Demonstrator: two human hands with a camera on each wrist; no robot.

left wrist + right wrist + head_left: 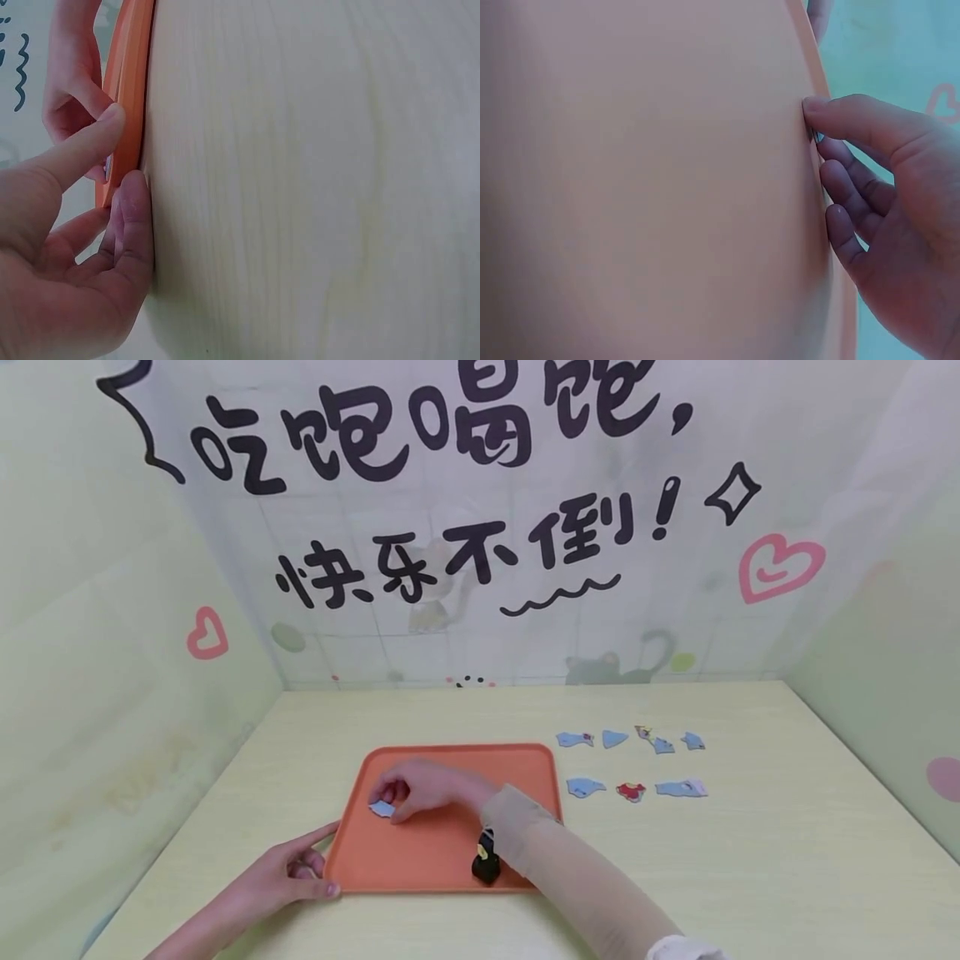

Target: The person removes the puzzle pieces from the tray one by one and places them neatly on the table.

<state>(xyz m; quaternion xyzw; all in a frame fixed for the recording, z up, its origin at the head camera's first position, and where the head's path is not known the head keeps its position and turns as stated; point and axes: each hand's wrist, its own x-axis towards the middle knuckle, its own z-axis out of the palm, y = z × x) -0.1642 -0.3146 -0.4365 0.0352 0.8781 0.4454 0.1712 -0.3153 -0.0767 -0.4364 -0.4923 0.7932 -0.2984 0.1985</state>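
Note:
In the head view an orange tray (442, 868) lies on the table. My left hand (279, 878) is at its near left corner, thumb on the rim. The left wrist view shows that thumb and the curled fingers (135, 206) gripping the tray's edge between them. Over the tray's left part, my right hand (422, 787) pinches a small light-blue puzzle piece (382, 808) between thumb and fingers, close over the tray surface. In the right wrist view the thumb (840, 112) covers most of the piece, and only a thin edge shows.
Right of the tray, several loose puzzle pieces lie in two rows, among them a red one (631, 791) and a long blue one (681, 787). A black device (486, 860) with a yellow patch sits at the right cuff. A printed cloth wall (480, 643) stands behind the table.

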